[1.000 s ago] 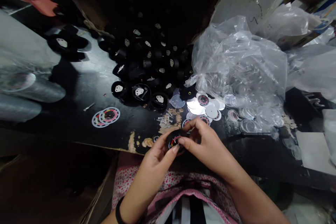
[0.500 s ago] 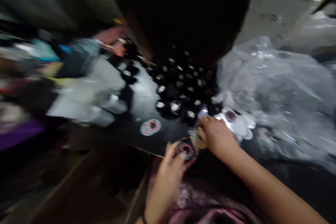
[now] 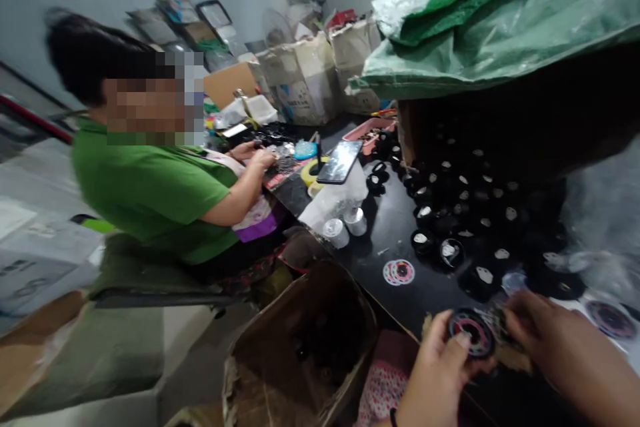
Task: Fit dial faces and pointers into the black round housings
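My left hand (image 3: 435,373) grips a round black case with a printed dial disc (image 3: 473,332) on its face, the thumb pressed on the dial. Close to its right is my right hand (image 3: 560,340), fingers curled together by some small shiny pieces (image 3: 495,321); what is between the fingertips is hidden. Overlapping printed dial discs (image 3: 400,272) lie flat on the black table (image 3: 370,263). Behind the hands stand several round black cases (image 3: 453,252) with pale pieces on them. Another dial disc (image 3: 611,317) lies at the right.
A co-worker in a green shirt (image 3: 150,193) sits at the left, hands over small parts. A phone (image 3: 341,161) leans near two silvery rolls (image 3: 336,232). Below the table edge stands an open cardboard box (image 3: 270,360). Clear plastic (image 3: 605,207) lies right, green sheeting (image 3: 480,33) above.
The view has swung left, bringing the co-worker and the box into sight; my hands now appear further right. My left hand still holds the dial case. My right hand stays beside it.
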{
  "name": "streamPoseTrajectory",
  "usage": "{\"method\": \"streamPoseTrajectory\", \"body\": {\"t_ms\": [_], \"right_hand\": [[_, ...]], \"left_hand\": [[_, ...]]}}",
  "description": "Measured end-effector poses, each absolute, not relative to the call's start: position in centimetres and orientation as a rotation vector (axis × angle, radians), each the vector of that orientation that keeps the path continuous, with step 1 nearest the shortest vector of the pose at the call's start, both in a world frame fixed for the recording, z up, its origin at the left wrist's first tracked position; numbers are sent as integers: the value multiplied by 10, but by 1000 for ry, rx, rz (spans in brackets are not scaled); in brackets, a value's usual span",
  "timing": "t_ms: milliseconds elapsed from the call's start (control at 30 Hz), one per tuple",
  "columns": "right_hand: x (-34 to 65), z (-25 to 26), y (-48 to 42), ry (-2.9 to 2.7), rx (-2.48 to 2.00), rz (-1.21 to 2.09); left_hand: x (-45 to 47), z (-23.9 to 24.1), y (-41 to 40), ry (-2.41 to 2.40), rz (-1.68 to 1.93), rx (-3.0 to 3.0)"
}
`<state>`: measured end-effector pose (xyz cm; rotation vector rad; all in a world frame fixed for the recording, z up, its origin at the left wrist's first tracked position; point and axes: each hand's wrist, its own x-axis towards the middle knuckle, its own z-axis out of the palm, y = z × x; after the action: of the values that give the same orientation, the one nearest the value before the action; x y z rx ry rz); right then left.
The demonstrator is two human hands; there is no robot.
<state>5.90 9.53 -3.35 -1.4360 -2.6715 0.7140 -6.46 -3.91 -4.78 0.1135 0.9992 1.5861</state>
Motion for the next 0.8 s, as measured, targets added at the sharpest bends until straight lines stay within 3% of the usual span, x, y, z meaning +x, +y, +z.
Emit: {"method": "streamPoseTrajectory", "body": {"t_ms": [167,500,800], "right_hand": [[62,4,57,-2497,-1386,778],[100,-3,41,-2500,-1349,578],[101,11,28,-2262,-1200,933]], "left_hand": [[-58,-28,-34,1092,1598,82],[-43,-25,-24,1049,1442,34],[-36,-36,-24,1198,1342,287]]}}
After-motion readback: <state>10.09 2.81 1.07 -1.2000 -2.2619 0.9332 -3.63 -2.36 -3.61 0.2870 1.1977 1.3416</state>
